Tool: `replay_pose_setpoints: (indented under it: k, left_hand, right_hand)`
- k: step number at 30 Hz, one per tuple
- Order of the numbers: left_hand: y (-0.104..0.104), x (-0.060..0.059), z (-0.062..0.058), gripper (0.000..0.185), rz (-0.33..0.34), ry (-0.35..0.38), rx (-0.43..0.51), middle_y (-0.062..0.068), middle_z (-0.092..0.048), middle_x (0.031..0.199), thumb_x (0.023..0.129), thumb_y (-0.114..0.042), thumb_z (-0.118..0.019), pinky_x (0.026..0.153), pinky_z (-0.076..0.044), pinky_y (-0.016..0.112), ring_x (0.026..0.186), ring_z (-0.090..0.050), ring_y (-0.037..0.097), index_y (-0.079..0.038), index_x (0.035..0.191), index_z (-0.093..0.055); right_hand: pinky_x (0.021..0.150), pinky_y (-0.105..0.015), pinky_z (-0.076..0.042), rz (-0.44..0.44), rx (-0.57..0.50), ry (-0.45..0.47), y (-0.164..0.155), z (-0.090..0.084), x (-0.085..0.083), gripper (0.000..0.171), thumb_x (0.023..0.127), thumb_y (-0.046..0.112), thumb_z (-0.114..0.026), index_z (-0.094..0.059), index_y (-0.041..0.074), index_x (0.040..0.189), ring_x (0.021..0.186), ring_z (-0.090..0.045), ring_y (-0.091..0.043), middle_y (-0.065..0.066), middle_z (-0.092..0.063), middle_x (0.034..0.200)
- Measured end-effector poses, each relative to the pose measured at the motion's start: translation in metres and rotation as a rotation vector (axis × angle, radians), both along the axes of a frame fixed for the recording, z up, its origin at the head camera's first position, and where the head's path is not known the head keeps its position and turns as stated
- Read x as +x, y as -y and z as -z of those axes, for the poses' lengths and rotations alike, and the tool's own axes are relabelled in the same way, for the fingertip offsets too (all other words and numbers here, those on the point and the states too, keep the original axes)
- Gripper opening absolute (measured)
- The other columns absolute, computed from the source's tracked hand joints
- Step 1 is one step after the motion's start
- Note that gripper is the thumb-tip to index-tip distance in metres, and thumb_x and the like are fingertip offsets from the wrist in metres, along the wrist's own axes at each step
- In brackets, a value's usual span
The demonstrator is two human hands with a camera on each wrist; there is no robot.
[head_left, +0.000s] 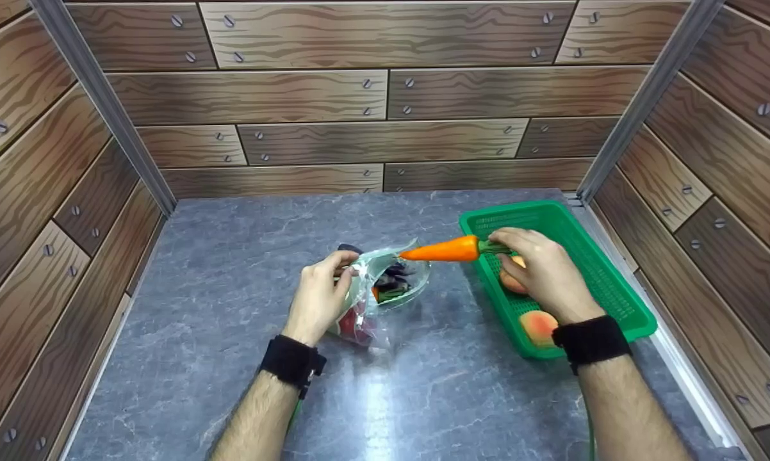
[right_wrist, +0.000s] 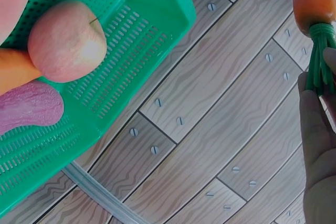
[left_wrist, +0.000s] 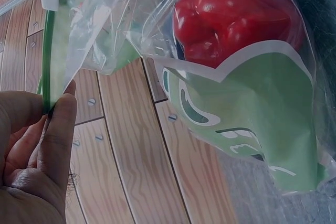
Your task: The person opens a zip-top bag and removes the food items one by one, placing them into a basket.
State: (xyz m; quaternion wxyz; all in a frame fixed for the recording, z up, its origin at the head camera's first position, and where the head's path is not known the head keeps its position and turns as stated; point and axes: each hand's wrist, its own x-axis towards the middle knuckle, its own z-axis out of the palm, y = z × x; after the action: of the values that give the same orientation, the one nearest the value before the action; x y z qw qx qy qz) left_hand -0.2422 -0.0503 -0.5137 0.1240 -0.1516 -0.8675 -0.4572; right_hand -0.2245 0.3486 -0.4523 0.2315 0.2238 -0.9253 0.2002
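Note:
My left hand (head_left: pixel 318 291) pinches the rim of a clear zip bag (left_wrist: pixel 241 114) with green print. Inside the bag are a red bell pepper (left_wrist: pixel 236 17), dark purple pieces (head_left: pixel 394 269) and an orange thing with a green top, partly hidden by the plastic. The bag's mouth gapes toward the right. By its green stalks, my right hand (head_left: pixel 542 269) holds an orange carrot (head_left: pixel 446 249) level, its tip at the bag's mouth. That hand is above the near part of a green basket (head_left: pixel 596 282).
Within the basket are an apple (right_wrist: pixel 67 41), a peach-like fruit (head_left: pixel 539 328), another carrot (right_wrist: pixel 16 71) and a purple elongated vegetable (right_wrist: pixel 31 107). The grey marbled table (head_left: pixel 231 256) is bounded by wood-patterned walls (head_left: pixel 295 96) at the back and both sides.

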Motion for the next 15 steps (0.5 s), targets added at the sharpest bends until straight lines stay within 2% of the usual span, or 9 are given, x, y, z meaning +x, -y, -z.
replay_pose_setpoints:
  k: [9,12,15]
  left_hand:
    - [0.000,0.000,-0.002,0.026,-0.001,-0.017,0.000,0.016,-0.089,0.131,0.114,-0.004,-0.074,0.101,-0.075,0.048,0.115,-0.088,0.034,-0.008,0.139,-0.081]
    - [0.001,-0.001,-0.002,0.027,-0.001,-0.014,0.003,0.016,-0.088,0.131,0.114,-0.004,-0.074,0.101,-0.075,0.048,0.115,-0.088,0.034,-0.008,0.140,-0.081]
    - [0.001,-0.001,-0.003,0.028,-0.001,-0.015,0.001,0.015,-0.088,0.132,0.114,-0.002,-0.073,0.102,-0.075,0.047,0.115,-0.088,0.034,-0.007,0.140,-0.081]
  right_hand:
    - [0.105,-0.055,-0.069,-0.010,0.005,-0.072,-0.014,-0.006,0.005,0.043,0.095,-0.009,-0.092,-0.084,0.005,0.135,0.129,-0.081,-0.039,-0.017,-0.085,0.140]
    - [0.109,-0.028,-0.065,0.001,-0.009,-0.085,-0.019,-0.009,0.007,0.046,0.094,-0.011,-0.092,-0.084,0.006,0.135,0.129,-0.081,-0.038,-0.015,-0.085,0.141]
    - [0.115,-0.003,-0.046,0.005,-0.031,-0.086,-0.024,-0.011,0.008,0.046,0.094,-0.012,-0.092,-0.085,0.006,0.135,0.130,-0.081,-0.039,-0.015,-0.085,0.141]
